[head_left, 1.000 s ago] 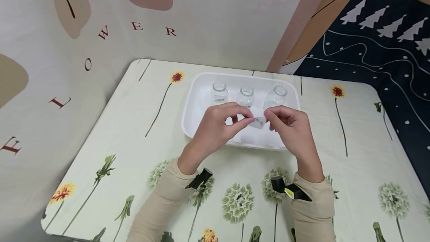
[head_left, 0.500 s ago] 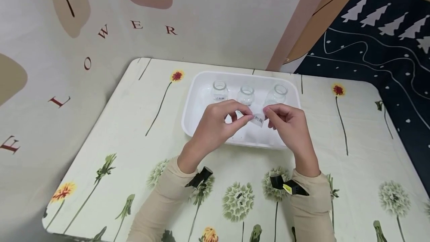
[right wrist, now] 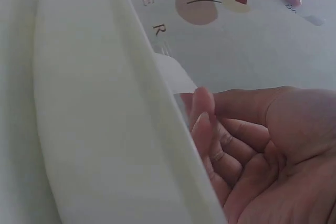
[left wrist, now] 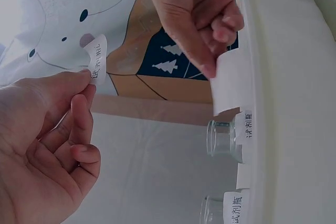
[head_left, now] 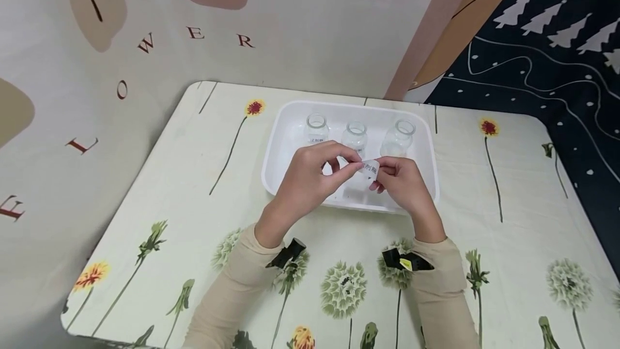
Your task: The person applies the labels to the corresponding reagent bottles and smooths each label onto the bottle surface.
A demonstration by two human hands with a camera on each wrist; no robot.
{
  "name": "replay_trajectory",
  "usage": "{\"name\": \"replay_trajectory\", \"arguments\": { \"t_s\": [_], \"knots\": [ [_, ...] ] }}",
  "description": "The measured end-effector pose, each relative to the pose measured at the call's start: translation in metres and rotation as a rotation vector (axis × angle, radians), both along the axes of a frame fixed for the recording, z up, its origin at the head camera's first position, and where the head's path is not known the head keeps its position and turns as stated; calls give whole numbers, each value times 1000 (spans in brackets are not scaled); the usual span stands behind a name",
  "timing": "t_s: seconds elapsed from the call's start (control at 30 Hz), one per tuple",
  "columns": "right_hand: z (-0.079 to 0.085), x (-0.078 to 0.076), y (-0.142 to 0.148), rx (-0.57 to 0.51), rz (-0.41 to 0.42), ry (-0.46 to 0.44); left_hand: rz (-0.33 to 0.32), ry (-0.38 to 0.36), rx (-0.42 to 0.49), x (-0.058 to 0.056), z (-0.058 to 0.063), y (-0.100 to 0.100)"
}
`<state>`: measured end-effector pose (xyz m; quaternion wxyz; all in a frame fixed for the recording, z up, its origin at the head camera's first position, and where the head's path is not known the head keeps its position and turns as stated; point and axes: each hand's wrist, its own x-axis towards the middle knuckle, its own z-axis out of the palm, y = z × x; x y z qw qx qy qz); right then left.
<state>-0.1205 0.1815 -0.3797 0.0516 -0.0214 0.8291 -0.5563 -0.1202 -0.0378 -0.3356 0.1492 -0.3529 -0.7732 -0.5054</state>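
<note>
Between thumb and forefinger my left hand [head_left: 312, 174] pinches a small white label [left wrist: 98, 59] printed with dark characters, its free end curling upward. My right hand [head_left: 407, 182] pinches a plain white paper piece [left wrist: 227, 85], likely the label's backing, which curves down from the fingertips in the left wrist view. Label and paper are apart there. Both hands are over the white tray [head_left: 269, 149]. Behind them stand three uncapped glass bottles: a left bottle [head_left: 317, 125] with a label, a middle bottle [head_left: 356, 132] with a label partly hidden by the left hand, and a right bottle [head_left: 398, 138].
The tray sits toward the back of a table [head_left: 232, 160] covered with a flower-print cloth. A printed wall hanging [head_left: 310, 31] rises right behind the table, and a dark tree-patterned one [head_left: 528, 69] borders the right side.
My right hand has moved left and turned slightly, now overlapping the label's right edge in the head view. The label has tilted so its characters face up more. My left hand is nearly still.
</note>
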Motion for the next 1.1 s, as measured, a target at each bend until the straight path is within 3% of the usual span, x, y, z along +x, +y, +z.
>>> {"name": "replay_trajectory", "arguments": {
  "t_s": [0.47,0.6,0.83,1.03,1.1],
  "knots": [
    [-14,-8,4,131,18,-159,6,-66,-53,-1,-4,1],
    [-17,-9,4,216,-7,-190,9,-66,-58,-2,-3,2],
    [-17,-8,5,395,21,-193,12,-67,-65,-1,-3,3],
    [-5,-2,9,416,4,-187,17,-93,-82,-2,-5,3],
    [0,1,12,401,-13,-148,18,-105,-88,-3,-6,4]
  ]
}}
